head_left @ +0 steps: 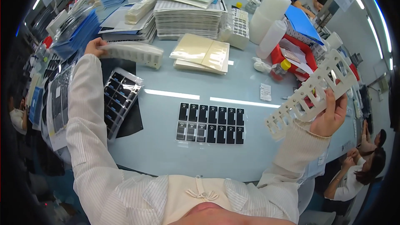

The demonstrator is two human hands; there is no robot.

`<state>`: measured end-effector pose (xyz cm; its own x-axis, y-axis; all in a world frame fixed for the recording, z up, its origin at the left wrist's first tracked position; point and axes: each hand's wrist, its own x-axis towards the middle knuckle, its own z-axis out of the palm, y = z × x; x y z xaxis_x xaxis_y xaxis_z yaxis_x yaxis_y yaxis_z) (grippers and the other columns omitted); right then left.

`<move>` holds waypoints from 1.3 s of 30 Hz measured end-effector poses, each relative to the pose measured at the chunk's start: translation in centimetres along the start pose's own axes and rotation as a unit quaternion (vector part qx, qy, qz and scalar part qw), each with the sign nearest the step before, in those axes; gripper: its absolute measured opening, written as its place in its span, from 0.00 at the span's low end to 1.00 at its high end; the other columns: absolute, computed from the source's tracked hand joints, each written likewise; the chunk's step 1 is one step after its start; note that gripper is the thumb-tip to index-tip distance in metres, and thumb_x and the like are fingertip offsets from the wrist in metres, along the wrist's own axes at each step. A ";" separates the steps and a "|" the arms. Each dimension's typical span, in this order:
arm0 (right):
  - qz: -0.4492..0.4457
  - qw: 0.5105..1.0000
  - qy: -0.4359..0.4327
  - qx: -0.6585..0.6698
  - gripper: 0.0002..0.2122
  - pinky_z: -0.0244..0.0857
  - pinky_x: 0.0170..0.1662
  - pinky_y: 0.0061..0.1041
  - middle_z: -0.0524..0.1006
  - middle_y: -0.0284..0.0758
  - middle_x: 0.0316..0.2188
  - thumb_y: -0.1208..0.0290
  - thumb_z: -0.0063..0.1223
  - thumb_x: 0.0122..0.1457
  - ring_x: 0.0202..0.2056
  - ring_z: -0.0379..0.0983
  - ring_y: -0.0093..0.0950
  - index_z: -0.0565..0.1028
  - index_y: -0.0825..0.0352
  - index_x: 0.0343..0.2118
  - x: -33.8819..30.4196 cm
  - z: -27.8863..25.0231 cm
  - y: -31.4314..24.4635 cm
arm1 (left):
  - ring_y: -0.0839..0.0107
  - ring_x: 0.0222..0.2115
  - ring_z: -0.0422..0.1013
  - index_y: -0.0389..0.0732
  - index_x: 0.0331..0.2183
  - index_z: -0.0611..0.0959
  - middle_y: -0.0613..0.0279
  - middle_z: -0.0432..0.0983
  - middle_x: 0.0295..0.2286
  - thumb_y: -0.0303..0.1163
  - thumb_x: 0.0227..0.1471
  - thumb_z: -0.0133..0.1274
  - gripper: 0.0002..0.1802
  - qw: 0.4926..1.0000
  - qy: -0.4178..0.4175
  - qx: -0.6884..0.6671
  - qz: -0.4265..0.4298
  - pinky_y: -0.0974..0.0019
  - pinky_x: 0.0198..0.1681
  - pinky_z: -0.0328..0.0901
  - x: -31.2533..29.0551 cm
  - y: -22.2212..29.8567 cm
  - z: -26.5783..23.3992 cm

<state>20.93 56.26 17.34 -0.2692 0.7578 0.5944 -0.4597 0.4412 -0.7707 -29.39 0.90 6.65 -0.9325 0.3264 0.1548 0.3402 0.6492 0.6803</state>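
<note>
Left hand (96,47) pinches a white pocketed plastic strip (135,53) by its end; right hand (333,111) grips a white slotted plastic frame (311,84), apparently leaving black rectangular pieces (213,116) uncovered.

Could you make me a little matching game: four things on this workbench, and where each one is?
1. white cut-out plastic frame
2. two-row grid of black rectangular pieces
3. red plastic tray
4. flat cream-coloured sheets

A. toward the right side
B. in the person's right hand
C. in front of the tall stack of white sheets
D. between the person's forearms

Pairs: 1-B; 2-D; 3-A; 4-C
</note>
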 end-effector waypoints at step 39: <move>-0.084 0.994 0.055 -0.051 0.16 0.71 0.47 0.28 0.76 0.42 0.44 0.83 0.54 0.56 0.42 0.76 0.30 0.71 0.77 0.49 0.0 0.6 -0.2 | 0.59 0.49 0.71 0.40 0.47 0.79 0.54 0.75 0.47 0.29 0.49 0.61 0.21 0.968 -0.044 0.123 0.214 0.62 0.52 0.66 -4.9 13.0 12.9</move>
<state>20.54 55.90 17.69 -0.0981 0.7147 0.6926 -0.4010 0.6085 -0.6848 -18.83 16.61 5.51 -0.6893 0.6519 0.3160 0.7219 0.5816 0.3749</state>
